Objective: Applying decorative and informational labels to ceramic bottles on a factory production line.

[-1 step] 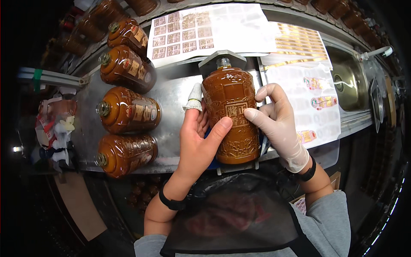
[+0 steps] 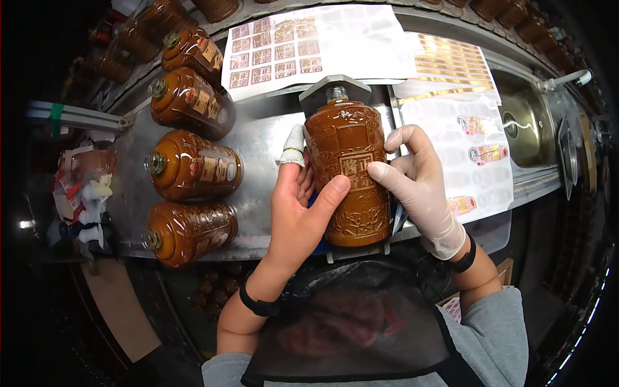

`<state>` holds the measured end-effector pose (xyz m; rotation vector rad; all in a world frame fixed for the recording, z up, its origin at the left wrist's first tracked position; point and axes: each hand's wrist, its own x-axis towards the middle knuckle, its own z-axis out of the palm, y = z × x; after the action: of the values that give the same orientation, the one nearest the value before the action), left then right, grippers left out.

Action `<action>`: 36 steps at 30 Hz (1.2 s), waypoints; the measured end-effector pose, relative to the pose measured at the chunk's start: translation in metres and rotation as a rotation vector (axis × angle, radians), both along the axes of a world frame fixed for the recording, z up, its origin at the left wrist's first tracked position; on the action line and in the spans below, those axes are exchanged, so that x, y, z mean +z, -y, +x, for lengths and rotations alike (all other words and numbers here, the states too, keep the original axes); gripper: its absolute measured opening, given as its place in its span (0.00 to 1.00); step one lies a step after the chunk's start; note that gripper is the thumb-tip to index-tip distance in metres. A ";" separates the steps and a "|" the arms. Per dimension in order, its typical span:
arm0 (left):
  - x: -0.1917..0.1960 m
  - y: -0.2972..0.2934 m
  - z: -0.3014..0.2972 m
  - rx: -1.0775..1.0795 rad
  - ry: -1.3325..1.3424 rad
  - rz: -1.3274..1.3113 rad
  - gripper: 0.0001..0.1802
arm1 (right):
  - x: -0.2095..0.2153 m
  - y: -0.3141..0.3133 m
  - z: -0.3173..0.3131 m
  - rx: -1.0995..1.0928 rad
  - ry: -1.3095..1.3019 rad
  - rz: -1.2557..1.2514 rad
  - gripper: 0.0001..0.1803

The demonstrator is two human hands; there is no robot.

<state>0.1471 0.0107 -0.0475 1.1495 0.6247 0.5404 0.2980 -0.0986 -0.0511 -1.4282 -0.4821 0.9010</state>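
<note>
A brown glazed bottle (image 2: 348, 187) with raised patterns lies neck away from me in a grey holder (image 2: 335, 87) on the metal bench (image 2: 258, 142). My left hand (image 2: 296, 213), bare with a white finger cot on one finger, grips the bottle's left side, thumb across its front. My right hand (image 2: 419, 187), in a white glove, holds the right side, with a finger pressing on the square label (image 2: 356, 169) at the bottle's front.
Several matching brown bottles (image 2: 193, 169) lie on their sides in a row on the left of the bench. Sheets of stickers (image 2: 309, 45) lie behind the holder, and more sheets (image 2: 477, 148) lie at the right. A metal basin (image 2: 525, 122) sits at the far right.
</note>
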 end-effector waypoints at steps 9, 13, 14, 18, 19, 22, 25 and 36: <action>-0.001 0.000 0.000 0.009 0.000 0.006 0.36 | 0.001 -0.001 0.000 0.015 -0.014 -0.008 0.20; -0.001 0.001 0.000 0.010 0.018 0.007 0.34 | 0.003 0.000 0.000 0.015 -0.015 -0.017 0.19; -0.001 0.001 0.000 0.010 0.026 0.005 0.34 | 0.003 0.000 0.000 0.010 -0.063 -0.009 0.19; 0.000 0.001 0.000 -0.009 0.012 0.000 0.34 | -0.001 0.000 0.000 0.011 -0.041 0.006 0.18; 0.000 0.001 -0.001 -0.011 0.006 0.002 0.34 | -0.001 0.000 0.000 0.014 -0.043 0.002 0.18; 0.000 0.001 0.000 -0.007 0.002 0.006 0.34 | -0.001 0.000 -0.001 0.014 -0.042 0.001 0.18; 0.001 0.001 0.001 -0.001 0.001 0.011 0.33 | -0.002 -0.001 -0.002 0.006 -0.029 0.006 0.18; -0.003 0.002 -0.001 0.000 0.013 0.017 0.33 | -0.001 -0.003 -0.002 0.003 -0.016 0.000 0.18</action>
<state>0.1464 0.0091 -0.0503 1.1606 0.6105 0.5538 0.2956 -0.0955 -0.0524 -1.4198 -0.4721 0.9141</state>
